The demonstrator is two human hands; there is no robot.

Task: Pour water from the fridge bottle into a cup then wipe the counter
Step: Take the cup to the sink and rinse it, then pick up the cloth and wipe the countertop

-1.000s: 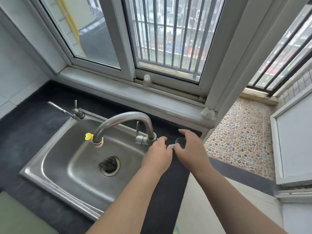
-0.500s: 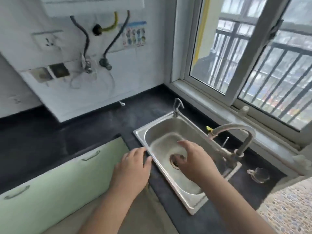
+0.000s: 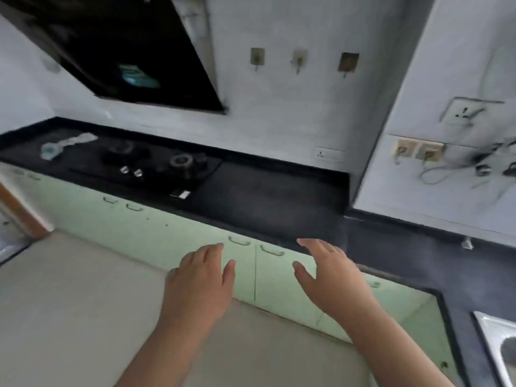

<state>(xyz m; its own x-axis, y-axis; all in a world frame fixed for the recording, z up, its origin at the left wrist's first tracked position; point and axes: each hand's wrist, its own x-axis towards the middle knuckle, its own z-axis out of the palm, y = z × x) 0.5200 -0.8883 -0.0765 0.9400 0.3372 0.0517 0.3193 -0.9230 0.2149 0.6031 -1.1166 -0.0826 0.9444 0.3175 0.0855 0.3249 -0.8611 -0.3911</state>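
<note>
Hands have left the sink area: half a second ago they hung over the basin with the tap and cup at the right, and now the view has swung left, so only a corner of the sink [image 3: 499,347] shows at the lower right edge and the cup is out of frame. No bottle shows either. Left hand [image 3: 199,283] and right hand [image 3: 331,277] float side by side at lower centre, palms down, fingers loosely spread, both released and holding nothing, in front of the pale green cabinets [image 3: 173,233]. Beyond them the dark table [image 3: 268,196] runs across the middle of the frame, blurred. Farther left on it sits the hob [image 3: 156,166], and at the far left a clear crumpled thing too blurred to tell. Hood [image 3: 125,51] hangs at upper left.
</note>
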